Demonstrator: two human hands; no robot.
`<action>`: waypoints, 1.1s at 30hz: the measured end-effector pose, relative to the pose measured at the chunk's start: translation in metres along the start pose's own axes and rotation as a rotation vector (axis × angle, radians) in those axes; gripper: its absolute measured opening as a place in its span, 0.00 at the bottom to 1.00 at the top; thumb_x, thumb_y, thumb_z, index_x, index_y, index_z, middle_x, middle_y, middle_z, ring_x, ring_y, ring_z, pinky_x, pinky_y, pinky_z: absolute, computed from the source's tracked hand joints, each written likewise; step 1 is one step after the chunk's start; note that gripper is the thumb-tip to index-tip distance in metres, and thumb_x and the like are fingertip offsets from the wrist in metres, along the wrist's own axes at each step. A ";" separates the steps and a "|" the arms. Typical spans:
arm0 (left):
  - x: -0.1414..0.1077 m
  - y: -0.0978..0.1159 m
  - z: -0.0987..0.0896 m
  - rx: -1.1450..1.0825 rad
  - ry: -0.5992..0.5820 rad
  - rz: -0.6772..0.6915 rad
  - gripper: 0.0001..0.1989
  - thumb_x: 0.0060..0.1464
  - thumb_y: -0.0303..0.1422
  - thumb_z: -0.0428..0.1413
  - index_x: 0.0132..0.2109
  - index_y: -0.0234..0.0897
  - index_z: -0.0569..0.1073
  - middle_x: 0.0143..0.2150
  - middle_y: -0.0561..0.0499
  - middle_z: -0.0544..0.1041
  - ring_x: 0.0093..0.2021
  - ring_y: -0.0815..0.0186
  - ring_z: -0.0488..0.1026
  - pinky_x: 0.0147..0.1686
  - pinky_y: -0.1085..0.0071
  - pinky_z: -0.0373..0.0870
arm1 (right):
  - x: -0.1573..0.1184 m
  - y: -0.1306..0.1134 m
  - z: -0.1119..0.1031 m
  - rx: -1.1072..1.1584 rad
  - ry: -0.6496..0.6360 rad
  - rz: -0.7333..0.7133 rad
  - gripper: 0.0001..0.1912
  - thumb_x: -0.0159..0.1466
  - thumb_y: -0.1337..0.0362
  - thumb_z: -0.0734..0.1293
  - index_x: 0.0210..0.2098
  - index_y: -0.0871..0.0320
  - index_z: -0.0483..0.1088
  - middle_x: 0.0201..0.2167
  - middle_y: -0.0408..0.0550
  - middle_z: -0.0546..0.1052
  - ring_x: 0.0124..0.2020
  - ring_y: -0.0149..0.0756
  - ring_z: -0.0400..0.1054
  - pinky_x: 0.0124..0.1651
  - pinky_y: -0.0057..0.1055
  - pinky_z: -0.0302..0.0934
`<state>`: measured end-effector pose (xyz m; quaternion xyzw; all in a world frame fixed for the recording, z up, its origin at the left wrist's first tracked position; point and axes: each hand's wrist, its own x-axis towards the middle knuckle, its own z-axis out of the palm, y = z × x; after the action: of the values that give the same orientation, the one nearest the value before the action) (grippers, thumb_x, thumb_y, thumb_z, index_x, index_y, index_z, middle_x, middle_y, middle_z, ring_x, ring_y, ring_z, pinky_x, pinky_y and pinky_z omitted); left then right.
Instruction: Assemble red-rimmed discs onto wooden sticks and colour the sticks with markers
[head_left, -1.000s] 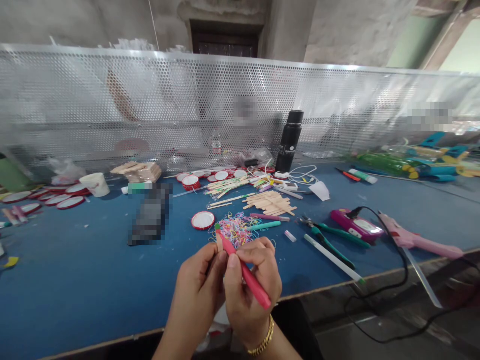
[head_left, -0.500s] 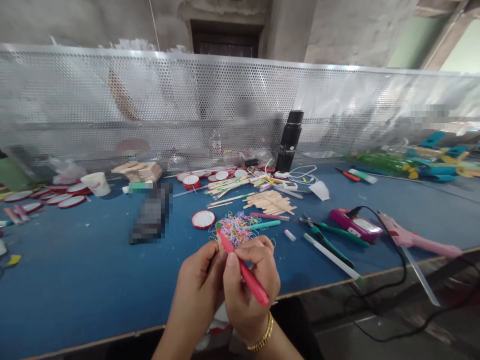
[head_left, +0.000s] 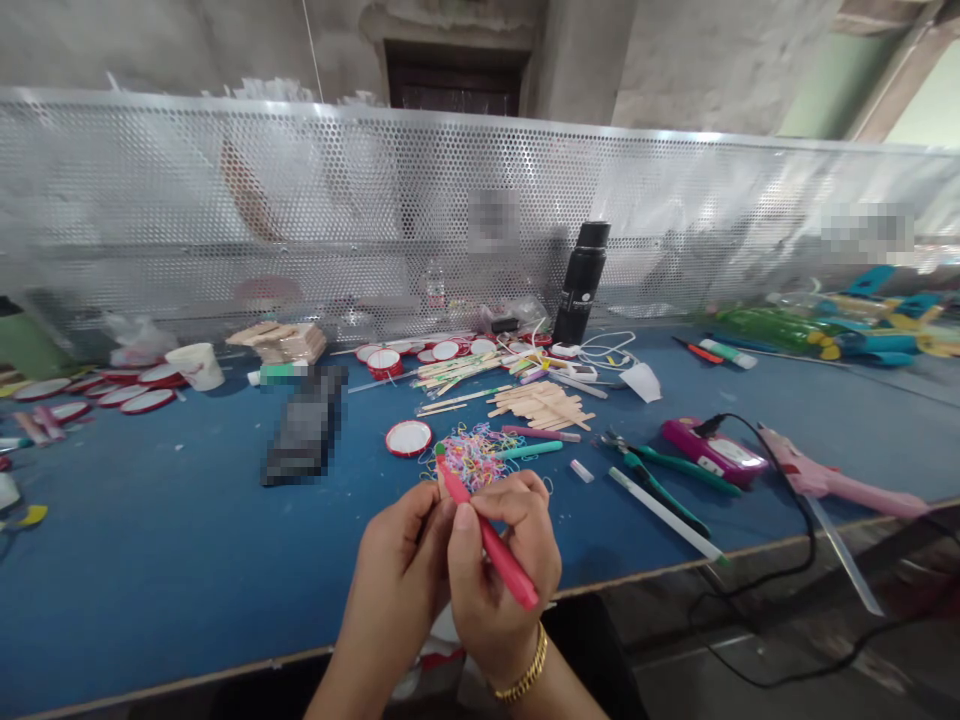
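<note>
My right hand point(head_left: 506, 560) is closed around a red marker point(head_left: 499, 550), its tip pointing up and left. My left hand point(head_left: 409, 550) pinches a small wooden stick point(head_left: 442, 478) with a green end, right at the marker's tip. Both hands touch or nearly touch, above the table's front edge. Just beyond them lies a pile of colourful rubber bands point(head_left: 472, 450), with a teal marker point(head_left: 531, 450) on its right side. A round white disc with a red rim point(head_left: 409, 437) is left of the pile.
Wooden sticks point(head_left: 541, 405) lie behind the bands, near a black bottle point(head_left: 581, 283). To the right are pliers point(head_left: 652, 480), a purple device point(head_left: 712, 452) and a pink glue gun point(head_left: 840, 482). A dark blurred object point(head_left: 306, 425) and paper cup point(head_left: 196, 366) are left.
The view has shifted very slightly. Both hands keep the same hold on the marker and the stick.
</note>
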<state>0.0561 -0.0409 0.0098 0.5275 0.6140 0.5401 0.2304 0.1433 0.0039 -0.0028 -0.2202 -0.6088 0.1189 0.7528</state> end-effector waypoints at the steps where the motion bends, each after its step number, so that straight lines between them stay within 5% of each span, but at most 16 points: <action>1: 0.000 0.000 0.000 0.004 0.000 -0.005 0.19 0.65 0.46 0.51 0.29 0.38 0.64 0.28 0.54 0.68 0.30 0.67 0.61 0.29 0.72 0.58 | 0.000 0.000 0.000 -0.008 0.008 0.002 0.06 0.64 0.74 0.65 0.35 0.57 0.66 0.28 0.41 0.73 0.30 0.32 0.70 0.47 0.43 0.63; 24: 0.002 -0.003 0.001 -0.051 -0.002 0.028 0.18 0.65 0.44 0.52 0.33 0.37 0.71 0.29 0.53 0.72 0.30 0.68 0.63 0.30 0.73 0.61 | -0.002 0.004 0.000 -0.048 0.023 0.036 0.05 0.65 0.72 0.66 0.36 0.56 0.67 0.30 0.41 0.72 0.32 0.32 0.68 0.45 0.39 0.64; 33: 0.009 -0.003 0.000 -0.252 0.053 0.007 0.17 0.56 0.46 0.60 0.32 0.36 0.75 0.29 0.52 0.71 0.29 0.67 0.65 0.31 0.73 0.63 | 0.001 0.005 -0.001 -0.050 -0.038 -0.055 0.05 0.66 0.70 0.65 0.41 0.56 0.70 0.34 0.44 0.78 0.35 0.35 0.72 0.49 0.41 0.64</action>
<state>0.0517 -0.0324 0.0099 0.4819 0.5454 0.6274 0.2767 0.1454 0.0083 -0.0042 -0.2197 -0.6315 0.0869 0.7385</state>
